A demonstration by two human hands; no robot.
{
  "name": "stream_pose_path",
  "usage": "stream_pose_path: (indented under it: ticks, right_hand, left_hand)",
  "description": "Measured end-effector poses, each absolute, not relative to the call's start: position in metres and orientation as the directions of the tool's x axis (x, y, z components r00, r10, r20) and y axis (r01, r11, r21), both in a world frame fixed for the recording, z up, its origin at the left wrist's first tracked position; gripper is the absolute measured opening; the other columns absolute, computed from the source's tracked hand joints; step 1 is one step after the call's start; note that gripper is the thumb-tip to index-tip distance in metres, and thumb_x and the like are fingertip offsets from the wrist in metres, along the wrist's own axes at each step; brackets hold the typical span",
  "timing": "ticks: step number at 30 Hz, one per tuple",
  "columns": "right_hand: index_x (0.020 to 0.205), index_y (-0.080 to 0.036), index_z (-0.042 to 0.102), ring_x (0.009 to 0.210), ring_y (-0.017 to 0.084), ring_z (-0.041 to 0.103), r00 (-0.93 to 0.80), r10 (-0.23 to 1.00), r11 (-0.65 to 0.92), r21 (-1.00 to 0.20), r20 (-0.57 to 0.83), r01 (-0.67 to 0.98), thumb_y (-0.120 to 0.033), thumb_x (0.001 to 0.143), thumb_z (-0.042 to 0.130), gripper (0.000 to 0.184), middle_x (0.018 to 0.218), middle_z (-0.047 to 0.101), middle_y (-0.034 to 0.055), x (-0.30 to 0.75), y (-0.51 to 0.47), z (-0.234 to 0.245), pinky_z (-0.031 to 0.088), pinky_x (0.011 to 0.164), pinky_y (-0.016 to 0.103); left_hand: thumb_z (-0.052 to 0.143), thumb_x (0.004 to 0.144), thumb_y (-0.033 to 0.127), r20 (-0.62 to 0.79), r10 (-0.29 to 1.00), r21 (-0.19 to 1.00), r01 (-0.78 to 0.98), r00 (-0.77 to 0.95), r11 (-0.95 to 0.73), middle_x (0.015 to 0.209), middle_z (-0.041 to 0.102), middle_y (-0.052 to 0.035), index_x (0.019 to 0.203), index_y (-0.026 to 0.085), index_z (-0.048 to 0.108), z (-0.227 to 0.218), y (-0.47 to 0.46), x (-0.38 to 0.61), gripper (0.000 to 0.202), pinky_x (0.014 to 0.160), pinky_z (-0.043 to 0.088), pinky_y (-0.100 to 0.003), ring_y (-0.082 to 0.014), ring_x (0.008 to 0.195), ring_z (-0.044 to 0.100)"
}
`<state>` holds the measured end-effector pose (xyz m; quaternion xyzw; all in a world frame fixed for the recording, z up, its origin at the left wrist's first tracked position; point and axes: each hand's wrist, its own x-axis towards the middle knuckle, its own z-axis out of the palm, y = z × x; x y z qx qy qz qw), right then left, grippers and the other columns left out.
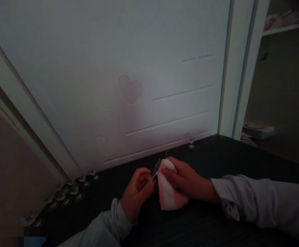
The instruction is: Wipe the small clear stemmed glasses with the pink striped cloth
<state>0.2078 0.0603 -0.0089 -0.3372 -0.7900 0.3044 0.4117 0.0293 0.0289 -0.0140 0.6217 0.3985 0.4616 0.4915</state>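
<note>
Just in front of me, a small clear stemmed glass (156, 167) is tilted between my hands. My left hand (138, 192) has its fingers closed around the foot end of the glass. A pink and white cloth (168, 192) is gripped in my right hand (187, 178), with the thumb pressing on it. The cloth lies against the bowl end of the glass and hides part of it. Its lower corner hangs down toward the table.
Several similar stemmed glasses (72, 190) stand grouped at the left on the dark table (206, 219). One more stemmed glass (191, 141) stands at the back right. A white panel (165, 68) with engraved hearts rises behind. Papers (259, 131) lie on a shelf at the right.
</note>
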Motion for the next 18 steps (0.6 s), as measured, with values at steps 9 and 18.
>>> stream_pose_path:
  ticks: [9, 18]
  right_hand:
    - [0.075, -0.018, 0.047, 0.061, 0.012, 0.045, -0.423, 0.798, 0.576, -0.752, 0.43, 0.322, -0.031, 0.082, 0.041, 0.017, 0.068, 0.048, -0.0011, 0.2066, 0.0596, -0.0083, 0.036, 0.056, 0.024]
    - [0.073, -0.017, 0.046, 0.06, 0.011, 0.044, -0.457, 0.781, 0.594, -0.731, 0.425, 0.336, -0.03, 0.08, 0.045, 0.015, 0.066, 0.046, -0.0025, 0.2076, 0.0596, -0.0087, 0.036, 0.055, 0.023]
  left_hand:
    - [0.053, 0.074, 0.038, 0.152, 0.951, 0.973, 0.127, 0.271, -0.191, 0.064, 0.052, 0.0023, 0.079, 0.017, 0.043, -0.01, 0.0249, 0.0309, 0.024, 0.053, 0.034, -0.023, -0.0098, 0.056, 0.046]
    - [0.037, 0.081, 0.046, 0.177, 0.922, 0.961, 0.142, 0.343, -0.237, 0.061, 0.051, 0.0002, 0.074, 0.014, 0.048, -0.0103, 0.0232, 0.0298, 0.034, 0.053, 0.034, -0.025, -0.0115, 0.056, 0.045]
